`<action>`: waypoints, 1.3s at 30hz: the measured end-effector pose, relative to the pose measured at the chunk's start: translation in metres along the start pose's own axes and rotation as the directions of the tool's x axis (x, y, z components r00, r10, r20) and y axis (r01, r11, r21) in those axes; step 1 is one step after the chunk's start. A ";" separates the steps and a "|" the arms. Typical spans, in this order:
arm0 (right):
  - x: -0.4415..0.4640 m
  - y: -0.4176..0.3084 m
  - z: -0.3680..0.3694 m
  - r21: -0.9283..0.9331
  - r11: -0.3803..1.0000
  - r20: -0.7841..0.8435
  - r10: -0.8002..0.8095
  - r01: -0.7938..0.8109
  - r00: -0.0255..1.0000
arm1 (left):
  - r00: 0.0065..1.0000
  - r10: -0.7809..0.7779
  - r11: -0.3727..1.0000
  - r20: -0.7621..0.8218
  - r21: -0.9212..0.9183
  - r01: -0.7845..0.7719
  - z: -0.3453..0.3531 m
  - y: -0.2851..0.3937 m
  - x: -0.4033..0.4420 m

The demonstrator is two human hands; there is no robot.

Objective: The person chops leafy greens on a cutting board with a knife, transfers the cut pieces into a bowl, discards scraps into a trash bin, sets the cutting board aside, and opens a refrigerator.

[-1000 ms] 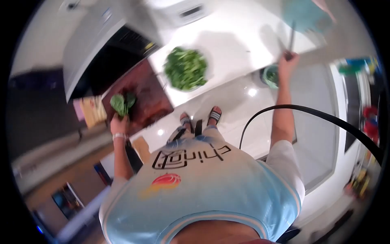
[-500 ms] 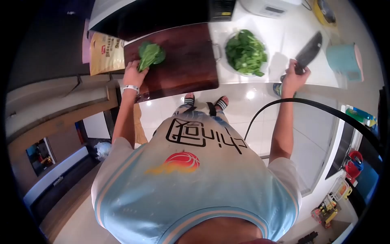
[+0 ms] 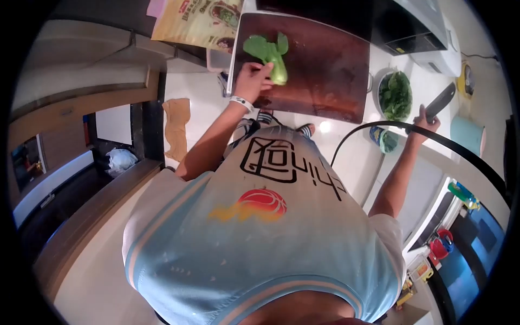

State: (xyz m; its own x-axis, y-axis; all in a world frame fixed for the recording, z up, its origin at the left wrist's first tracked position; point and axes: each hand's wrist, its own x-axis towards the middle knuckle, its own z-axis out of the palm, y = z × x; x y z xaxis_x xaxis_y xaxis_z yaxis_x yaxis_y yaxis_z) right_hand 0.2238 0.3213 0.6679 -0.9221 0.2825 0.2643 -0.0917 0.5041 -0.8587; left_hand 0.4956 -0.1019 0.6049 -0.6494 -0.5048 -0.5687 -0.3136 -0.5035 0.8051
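Observation:
My left hand (image 3: 253, 82) is closed on a bok choy (image 3: 277, 64) over the left part of a dark red-brown cutting board (image 3: 325, 67). The leaves point up and left, and the pale stem end is at the lower right. Off to the right, my right hand (image 3: 426, 124) grips the handle of a kitchen knife (image 3: 442, 101), its broad dark blade tilted up and away from the board. Between the board and the knife stands a white bowl heaped with green leaves (image 3: 395, 96).
A yellow food packet (image 3: 197, 24) lies left of the board. Behind are a black-fronted appliance (image 3: 414, 43) and a white appliance (image 3: 441, 62). A light-blue cup (image 3: 467, 135) stands beside my right hand. A black cable-like band (image 3: 411, 126) arcs across the right side.
The view has swung, so the counter things appear farther right. In my left hand the bok choy has turned, its stem end now at the lower right. My right hand still holds the knife.

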 end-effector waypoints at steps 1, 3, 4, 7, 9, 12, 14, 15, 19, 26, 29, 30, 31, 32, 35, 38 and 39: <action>-0.003 -0.013 0.000 -0.003 1.000 -0.018 -0.009 0.009 1.000 | 0.997 -0.003 1.000 0.073 -0.022 0.005 0.006 -0.001 -0.012; -0.006 -0.020 -0.004 0.070 0.993 -0.060 -0.091 0.095 0.994 | 0.976 0.120 0.966 0.182 0.207 -0.157 0.012 -0.002 -0.027; -0.014 -0.034 -0.007 0.057 0.992 -0.080 -0.105 0.110 0.991 | 0.920 0.322 0.776 0.225 0.494 -0.392 0.012 0.005 -0.036; -0.053 -0.073 -0.012 0.060 0.996 -0.110 -0.062 0.069 0.992 | 0.558 0.606 0.053 0.566 0.672 -0.739 0.021 0.036 -0.031; -0.080 -0.076 -0.013 -0.043 0.995 -0.109 -0.098 0.094 0.989 | 0.318 0.540 -0.340 0.779 0.548 -0.764 0.026 0.043 0.005; -0.132 -0.100 -0.006 -0.107 0.991 0.025 -0.080 0.082 0.996 | 0.330 0.291 -0.405 0.898 0.428 -0.808 0.028 0.041 0.050; -0.162 -0.105 -0.003 -0.107 0.994 0.155 0.006 0.011 0.988 | 0.411 0.206 -0.365 0.888 0.459 -0.810 0.037 0.045 0.055; -0.176 -0.111 0.001 -0.186 0.979 0.184 -0.043 0.078 0.982 | 0.456 0.219 -0.349 0.862 0.506 -0.789 0.044 0.044 0.046; -0.216 -0.134 0.017 0.094 0.947 0.594 0.195 -0.308 0.780 | 0.445 0.608 -0.173 0.657 0.657 -0.734 0.059 0.017 0.005; -0.232 -0.152 0.056 0.069 0.958 0.712 0.148 -0.279 0.686 | 0.510 0.589 -0.040 0.627 0.653 -0.756 0.035 -0.006 0.020; -0.235 -0.149 0.073 0.049 0.978 0.719 0.107 -0.204 0.687 | 0.496 0.613 -0.024 0.615 0.642 -0.766 0.036 -0.007 0.019; -0.241 -0.139 0.084 0.028 0.994 0.701 0.058 -0.108 0.711 | 0.489 0.619 -0.023 0.614 0.637 -0.771 0.036 -0.007 0.020; -0.248 -0.126 0.097 0.002 1.000 0.681 0.007 -0.012 0.732 | 0.483 0.629 -0.022 0.610 0.634 -0.773 0.036 -0.009 0.020; -0.250 -0.114 0.107 -0.027 0.996 0.661 -0.044 0.082 0.750 | 0.475 0.637 -0.029 0.607 0.635 -0.772 0.036 -0.011 0.020; -0.242 -0.119 0.115 -0.119 0.993 0.705 0.076 0.013 0.705 | 0.481 0.642 -0.019 0.597 0.640 -0.768 0.035 -0.020 0.019; -0.245 -0.112 0.123 -0.106 0.993 0.670 0.106 -0.047 0.735 | 0.496 0.645 -0.020 0.582 0.661 -0.750 0.037 -0.016 0.019; -0.244 -0.109 0.121 -0.085 0.991 0.653 0.134 -0.104 0.746 | 0.485 0.657 -0.053 0.577 0.677 -0.734 0.039 -0.009 0.012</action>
State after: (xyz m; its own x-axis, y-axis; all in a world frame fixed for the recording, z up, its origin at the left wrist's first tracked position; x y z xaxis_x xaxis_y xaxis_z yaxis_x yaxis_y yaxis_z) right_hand 0.4135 0.0986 0.6439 -0.9452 -0.2545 -0.2047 0.0369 0.5395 -0.8412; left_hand 0.4633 -0.0765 0.5973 -0.9209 -0.1708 0.3505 0.0244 0.8719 0.4890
